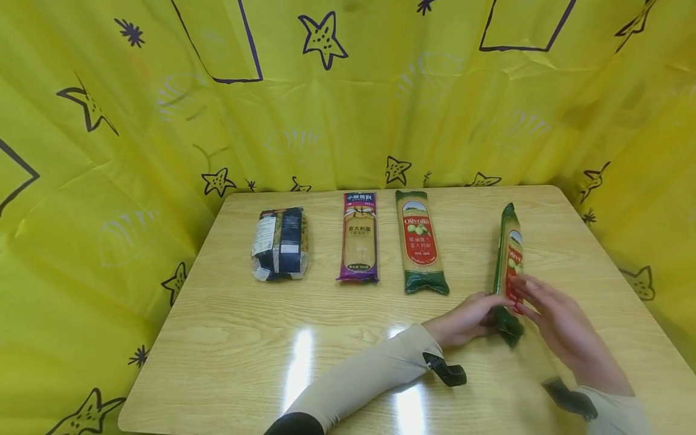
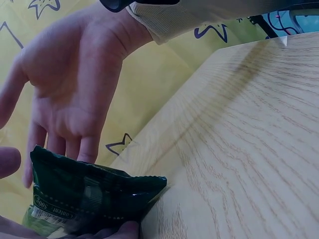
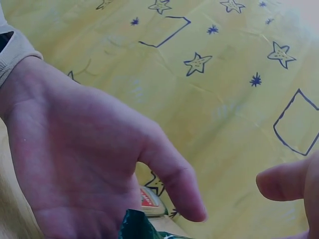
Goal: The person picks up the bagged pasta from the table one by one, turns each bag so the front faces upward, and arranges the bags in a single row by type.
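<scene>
A green-ended pack of spaghetti (image 1: 513,254) with a red label stands tilted on its edge at the right of the table, in the head view. My left hand (image 1: 470,317) holds its near end, thumb at the front and fingers at the side. My right hand (image 1: 560,323) is at the label side, fingers extended and fingertips right at the wrapper. In the left wrist view, the right hand (image 2: 75,84) shows an outstretched palm above the pack's green end (image 2: 89,196). The right wrist view shows the left hand (image 3: 84,149) beside the green tip (image 3: 135,226).
Left of the held pack, a second green-ended spaghetti pack (image 1: 418,241), a purple-ended pasta pack (image 1: 359,238) and a dark blue food bag (image 1: 280,241) lie in a row on the wooden table (image 1: 228,350). A yellow patterned curtain (image 1: 348,109) surrounds the table's back and sides.
</scene>
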A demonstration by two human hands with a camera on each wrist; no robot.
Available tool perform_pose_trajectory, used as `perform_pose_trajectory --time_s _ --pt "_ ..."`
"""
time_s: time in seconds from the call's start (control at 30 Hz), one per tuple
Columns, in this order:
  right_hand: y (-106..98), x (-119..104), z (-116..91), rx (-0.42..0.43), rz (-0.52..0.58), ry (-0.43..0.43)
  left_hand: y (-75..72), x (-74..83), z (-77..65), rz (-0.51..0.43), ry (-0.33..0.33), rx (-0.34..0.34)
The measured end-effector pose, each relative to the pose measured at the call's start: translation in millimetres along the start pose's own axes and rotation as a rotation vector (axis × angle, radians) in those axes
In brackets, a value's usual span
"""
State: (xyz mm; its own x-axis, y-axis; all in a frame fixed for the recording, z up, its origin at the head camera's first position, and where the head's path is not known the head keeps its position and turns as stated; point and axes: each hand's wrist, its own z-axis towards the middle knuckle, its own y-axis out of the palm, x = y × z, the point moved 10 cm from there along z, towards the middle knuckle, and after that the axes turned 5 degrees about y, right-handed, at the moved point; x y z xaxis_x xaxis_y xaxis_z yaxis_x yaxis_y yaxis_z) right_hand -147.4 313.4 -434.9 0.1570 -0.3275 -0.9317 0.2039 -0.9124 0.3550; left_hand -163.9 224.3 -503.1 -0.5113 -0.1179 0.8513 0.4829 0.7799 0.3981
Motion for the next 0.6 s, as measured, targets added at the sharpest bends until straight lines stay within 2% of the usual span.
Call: perform_pose_trajectory --time_s 0.27,0.6 --pt "0.9 -3.3 -1.9 -0.07 0.125 -0.017 -0.3 -0.1 0.0 -0.023 0.0 -0.002" --pt "-4.3 -5.2 -4.3 -0.051 0.155 0.003 -3.4 0.3 -2.2 -0.048 -0.006 0.001"
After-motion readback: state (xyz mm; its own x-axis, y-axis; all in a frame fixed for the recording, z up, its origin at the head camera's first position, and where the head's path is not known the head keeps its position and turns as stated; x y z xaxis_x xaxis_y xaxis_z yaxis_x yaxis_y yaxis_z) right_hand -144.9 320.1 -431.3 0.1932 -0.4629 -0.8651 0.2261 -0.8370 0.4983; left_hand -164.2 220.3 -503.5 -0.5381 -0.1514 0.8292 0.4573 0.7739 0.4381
